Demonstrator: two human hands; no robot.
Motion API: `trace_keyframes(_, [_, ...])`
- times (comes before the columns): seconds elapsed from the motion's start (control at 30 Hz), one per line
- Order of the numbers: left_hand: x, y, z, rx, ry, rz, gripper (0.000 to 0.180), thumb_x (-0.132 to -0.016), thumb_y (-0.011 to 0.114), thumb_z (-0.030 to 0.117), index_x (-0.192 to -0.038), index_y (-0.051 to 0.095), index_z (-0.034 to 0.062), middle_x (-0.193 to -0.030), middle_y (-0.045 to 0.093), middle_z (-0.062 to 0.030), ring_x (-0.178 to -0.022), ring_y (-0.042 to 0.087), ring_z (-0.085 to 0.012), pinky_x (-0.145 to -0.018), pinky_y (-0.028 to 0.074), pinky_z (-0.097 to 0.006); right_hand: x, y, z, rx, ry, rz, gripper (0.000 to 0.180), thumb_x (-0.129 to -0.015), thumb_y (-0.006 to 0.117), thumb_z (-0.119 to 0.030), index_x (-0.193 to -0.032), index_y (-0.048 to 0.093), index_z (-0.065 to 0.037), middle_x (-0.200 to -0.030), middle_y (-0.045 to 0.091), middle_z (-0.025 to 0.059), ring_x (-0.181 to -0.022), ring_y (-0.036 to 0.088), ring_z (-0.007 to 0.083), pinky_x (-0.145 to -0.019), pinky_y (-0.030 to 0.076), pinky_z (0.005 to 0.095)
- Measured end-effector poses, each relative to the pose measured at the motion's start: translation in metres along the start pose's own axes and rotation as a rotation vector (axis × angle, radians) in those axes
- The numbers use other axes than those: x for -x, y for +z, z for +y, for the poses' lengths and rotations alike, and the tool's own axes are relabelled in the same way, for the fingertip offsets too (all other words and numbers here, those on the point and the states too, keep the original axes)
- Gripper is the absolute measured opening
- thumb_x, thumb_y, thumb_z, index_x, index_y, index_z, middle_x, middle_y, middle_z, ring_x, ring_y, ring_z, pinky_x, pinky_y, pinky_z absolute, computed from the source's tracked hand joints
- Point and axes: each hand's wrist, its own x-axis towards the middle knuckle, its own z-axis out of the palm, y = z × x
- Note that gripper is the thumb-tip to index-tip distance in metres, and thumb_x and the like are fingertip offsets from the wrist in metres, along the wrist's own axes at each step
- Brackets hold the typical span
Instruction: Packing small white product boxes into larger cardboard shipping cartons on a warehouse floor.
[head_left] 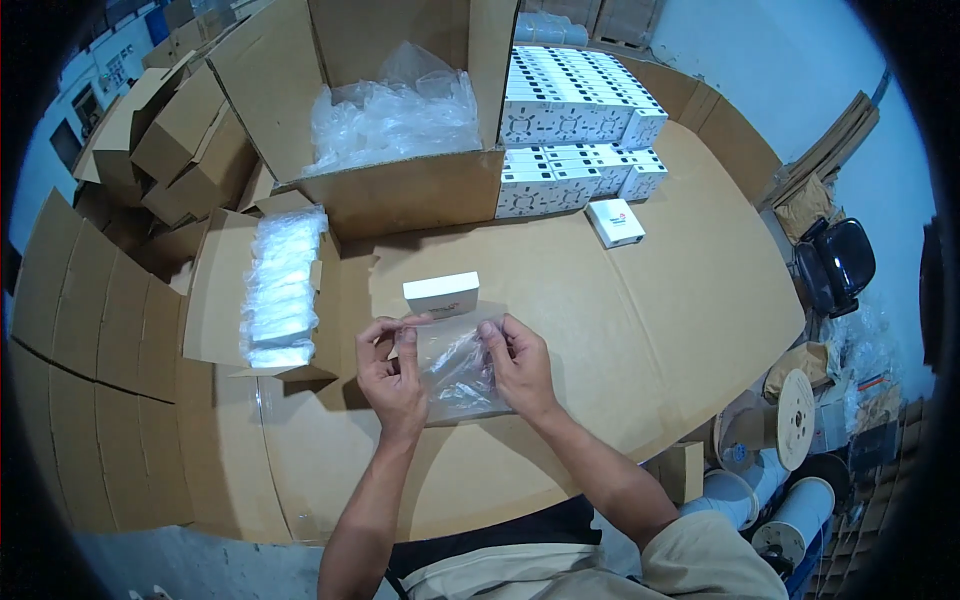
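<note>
Between my two hands a clear plastic bag (458, 375) is stretched out low over the cardboard-covered table. My left hand (393, 375) pinches the bag's left edge near its top, the thumb against the fingers. At the upper right corner, my right hand (522, 370) grips the same bag between thumb and fingers. Just beyond the bag stands a small white box (440, 289) with a little red print; the bag's top edge overlaps its lower part. Whether the bag touches the box I cannot tell.
An open carton (420, 195) at the back holds loose clear bags (400, 120). To the left, a smaller carton (215, 300) contains a row of bagged white boxes (283, 290). White boxes (580, 100) are stacked at the back right, and a single white box (614, 222) lies before them.
</note>
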Motion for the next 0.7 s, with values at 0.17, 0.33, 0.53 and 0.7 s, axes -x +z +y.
trace_keyframes(0.17, [-0.002, -0.004, -0.007, 0.087, -0.101, 0.072, 0.021, -0.105, 0.059, 0.008, -0.122, 0.049, 0.0008, -0.108, 0.072, -0.0134, -0.099, 0.068, -0.0148, -0.092, 0.051, -0.026, -0.002, 0.006, -0.001, 0.235, -0.263, 0.215, 0.027, -0.109, 0.056, -0.023, -0.095, 0.065, -0.001, -0.067, 0.054, -0.0028, -0.063, 0.044, 0.0037, -0.054, 0.036, 0.0242])
trace_keyframes(0.33, [0.012, -0.008, -0.011, 0.014, -0.293, -0.121, 0.035, -0.099, 0.073, 0.018, -0.123, 0.056, -0.001, -0.097, 0.071, -0.0071, -0.093, 0.066, -0.0105, -0.08, 0.053, -0.026, -0.005, 0.002, 0.006, 0.16, -0.171, 0.192, 0.022, -0.105, 0.063, -0.019, -0.095, 0.065, 0.0, -0.07, 0.059, -0.0008, -0.063, 0.049, 0.0039, -0.055, 0.04, 0.0255])
trace_keyframes(0.53, [0.017, -0.005, -0.007, -0.001, -0.346, -0.185, 0.027, -0.088, 0.085, 0.011, -0.099, 0.062, 0.0, -0.089, 0.07, -0.0035, -0.081, 0.067, -0.0075, -0.072, 0.055, -0.024, -0.009, -0.003, -0.005, -0.026, -0.137, 0.111, 0.016, -0.102, 0.068, -0.016, -0.102, 0.071, 0.0, -0.08, 0.065, -0.0032, -0.07, 0.055, 0.0027, -0.06, 0.044, 0.0226])
trace_keyframes(0.7, [0.014, -0.003, -0.002, -0.031, -0.284, -0.133, 0.028, -0.087, 0.085, 0.008, -0.098, 0.06, 0.0011, -0.088, 0.071, -0.0031, -0.08, 0.068, -0.0082, -0.071, 0.056, -0.024, -0.032, -0.02, -0.02, -0.129, -0.115, 0.204, 0.014, -0.1, 0.067, -0.013, -0.102, 0.073, 0.0, -0.087, 0.069, 0.0004, -0.077, 0.061, 0.0063, -0.066, 0.048, 0.0241])
